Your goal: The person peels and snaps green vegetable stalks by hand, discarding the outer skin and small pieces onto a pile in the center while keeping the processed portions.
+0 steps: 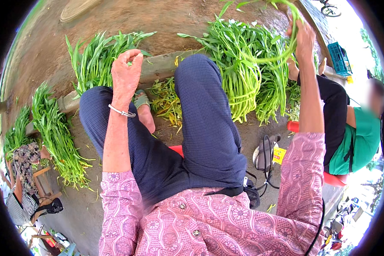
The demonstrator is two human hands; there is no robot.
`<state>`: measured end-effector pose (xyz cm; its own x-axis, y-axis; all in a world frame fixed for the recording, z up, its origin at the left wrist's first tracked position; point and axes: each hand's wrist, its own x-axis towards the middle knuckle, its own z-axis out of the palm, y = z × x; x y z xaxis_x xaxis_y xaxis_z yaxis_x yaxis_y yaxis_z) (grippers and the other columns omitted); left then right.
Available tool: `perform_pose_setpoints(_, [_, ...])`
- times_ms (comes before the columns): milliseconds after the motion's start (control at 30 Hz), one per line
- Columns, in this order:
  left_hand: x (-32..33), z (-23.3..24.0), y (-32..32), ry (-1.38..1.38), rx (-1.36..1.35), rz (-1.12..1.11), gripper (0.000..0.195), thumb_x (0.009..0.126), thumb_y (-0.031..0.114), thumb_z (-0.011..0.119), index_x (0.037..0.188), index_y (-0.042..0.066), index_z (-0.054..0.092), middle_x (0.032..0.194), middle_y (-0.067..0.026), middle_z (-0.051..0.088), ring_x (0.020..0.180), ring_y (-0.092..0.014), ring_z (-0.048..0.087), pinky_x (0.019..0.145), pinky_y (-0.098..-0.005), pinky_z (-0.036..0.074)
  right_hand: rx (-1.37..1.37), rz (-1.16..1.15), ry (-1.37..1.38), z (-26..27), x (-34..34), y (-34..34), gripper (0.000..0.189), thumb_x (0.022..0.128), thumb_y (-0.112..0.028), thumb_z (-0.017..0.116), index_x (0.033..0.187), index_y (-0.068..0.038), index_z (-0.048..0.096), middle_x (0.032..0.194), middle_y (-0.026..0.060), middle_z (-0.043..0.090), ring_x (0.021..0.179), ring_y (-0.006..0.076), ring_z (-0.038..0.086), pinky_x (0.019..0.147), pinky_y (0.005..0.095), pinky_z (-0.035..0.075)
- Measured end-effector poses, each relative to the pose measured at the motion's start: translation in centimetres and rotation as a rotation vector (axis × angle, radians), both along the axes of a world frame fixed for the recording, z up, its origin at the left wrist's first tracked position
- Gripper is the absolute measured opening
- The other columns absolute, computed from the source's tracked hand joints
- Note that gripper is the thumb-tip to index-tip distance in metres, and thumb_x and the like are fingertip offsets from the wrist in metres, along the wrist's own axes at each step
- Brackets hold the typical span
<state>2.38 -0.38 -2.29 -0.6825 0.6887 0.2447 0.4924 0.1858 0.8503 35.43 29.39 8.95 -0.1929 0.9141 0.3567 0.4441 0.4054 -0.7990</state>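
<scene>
My left hand [126, 75], a silver bracelet on its wrist, is raised over my left knee with fingers curled towards the thumb. Nothing shows in its grasp. Behind it lies a heap of leafy greens [97, 62], apparently water spinach. My right hand [304, 36] is lifted at the upper right, shut on long green stems [289, 56] that bend in a blurred loop. Below and left of that hand rests a large tied bundle of greens [243, 83], its stems towards me. Another bunch [270, 96] lies against its right side.
Yellowed leaf scraps [166, 102] lie between my feet on the ground. A concrete kerb [160, 65] runs across. More greens [59, 134] lie left. A person in green [355, 137] sits right; another [22, 192] sits far left. A blue crate [339, 59] stands upper right.
</scene>
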Motion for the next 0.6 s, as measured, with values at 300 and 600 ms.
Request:
perform_pose_setpoints(300, [1.3,0.2,1.1,-0.043,-0.070,-0.089,0.025,0.084,0.018,0.062,0.099,-0.001,0.066,0.093,-0.0119,0.068,0.088,-0.019,0.064,0.079,-0.0301,0.048,-0.592,-0.050,0.092,-21.7,10.2,-13.2,0.030,0.093,-0.019,0.042,0.101,0.001,0.061,0.078,0.0066,0.063,0.061,0.0114,0.058,0.054,0.0270,0.045])
perform_pose_setpoints(600, [1.6,0.2,1.1,-0.106,-0.114,-0.117,0.025,0.084,0.019,0.062,0.099,-0.001,0.066,0.088,-0.0085,0.068,0.081,-0.014,0.063,0.074,-0.0270,0.049,-0.736,-0.073,0.259,-26.0,10.8,-13.0,0.031,0.093,-0.020,0.046,0.110,0.003,0.058,0.084,0.0075,0.064,0.075,0.0138,0.060,0.068,0.0257,0.049])
